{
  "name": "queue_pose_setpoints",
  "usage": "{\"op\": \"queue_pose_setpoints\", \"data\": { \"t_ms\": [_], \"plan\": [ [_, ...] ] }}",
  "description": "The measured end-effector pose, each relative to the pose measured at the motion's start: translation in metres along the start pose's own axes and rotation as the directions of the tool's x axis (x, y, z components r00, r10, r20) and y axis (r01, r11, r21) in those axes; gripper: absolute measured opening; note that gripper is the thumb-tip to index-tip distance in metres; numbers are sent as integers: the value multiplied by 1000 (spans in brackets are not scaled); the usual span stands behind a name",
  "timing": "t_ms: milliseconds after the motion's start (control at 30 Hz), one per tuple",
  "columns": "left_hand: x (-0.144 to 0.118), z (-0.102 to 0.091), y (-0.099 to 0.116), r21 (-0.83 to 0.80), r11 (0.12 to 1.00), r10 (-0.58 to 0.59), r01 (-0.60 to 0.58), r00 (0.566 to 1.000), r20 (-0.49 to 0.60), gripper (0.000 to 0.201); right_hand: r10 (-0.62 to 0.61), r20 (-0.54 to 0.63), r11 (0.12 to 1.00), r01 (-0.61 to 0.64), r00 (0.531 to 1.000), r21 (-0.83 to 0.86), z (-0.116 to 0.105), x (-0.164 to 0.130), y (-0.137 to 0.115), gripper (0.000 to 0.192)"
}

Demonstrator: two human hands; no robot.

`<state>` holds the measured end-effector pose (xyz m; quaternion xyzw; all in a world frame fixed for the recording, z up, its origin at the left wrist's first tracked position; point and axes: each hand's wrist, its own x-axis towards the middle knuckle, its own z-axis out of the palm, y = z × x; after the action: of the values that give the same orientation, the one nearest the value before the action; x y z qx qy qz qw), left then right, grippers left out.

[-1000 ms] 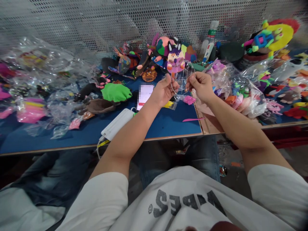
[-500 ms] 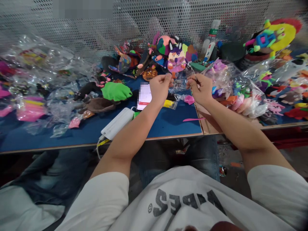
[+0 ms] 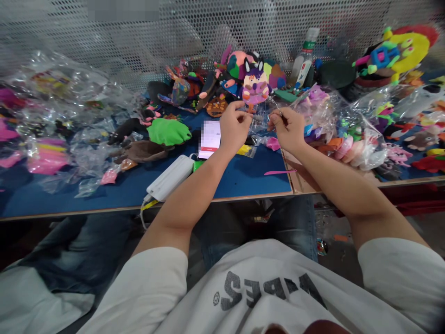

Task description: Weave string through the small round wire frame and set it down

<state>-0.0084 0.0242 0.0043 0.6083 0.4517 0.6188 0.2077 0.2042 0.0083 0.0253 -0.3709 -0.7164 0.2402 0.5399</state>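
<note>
Pinching a clear plastic bag (image 3: 261, 121) at upper centre, left hand (image 3: 233, 130) and right hand (image 3: 288, 129) (both clamped) should keep its mouth taut.

Head view, looking down over a white printed T-shirt (image 3: 264, 297). The left hand (image 3: 233, 129) and the right hand (image 3: 287, 129) are raised above the blue-topped desk (image 3: 239, 178), each pinching one edge of a small clear plastic bag (image 3: 261, 121) stretched between them. Just left of the left hand lies a smartphone with a lit white screen (image 3: 210, 138); nearer the desk edge lies a white rectangular power bank (image 3: 170, 177). A flat green clay piece (image 3: 168, 131) lies further left. Behind the hands stands a pink and purple clay cat figure (image 3: 255, 86), before a perforated metal panel (image 3: 139, 37).
</note>
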Motion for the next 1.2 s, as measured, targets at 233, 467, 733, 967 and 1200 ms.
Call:
{"op": "queue_pose_setpoints", "data": {
  "t_ms": [233,467,733,967,1200],
  "plan": [
    [3,6,4,-153,971,-169,185,980,107,30,89,-58,988,-81,994,130,12,4,26,63],
    [1,1,27,-265,894,-339,362,932,130,29,190,-33,969,-182,981,164,13,8,31,68],
    [6,-5,17,-290,893,-298,344,935,191,31,192,-38,970,-185,981,156,13,10,37,72],
    [8,-12,17,-276,920,-221,277,951,215,20,151,-44,981,-144,988,133,10,12,43,72],
    [2,-12,21,-213,960,-109,180,945,309,10,114,-92,992,-108,989,63,4,12,46,73]
  ]
}}
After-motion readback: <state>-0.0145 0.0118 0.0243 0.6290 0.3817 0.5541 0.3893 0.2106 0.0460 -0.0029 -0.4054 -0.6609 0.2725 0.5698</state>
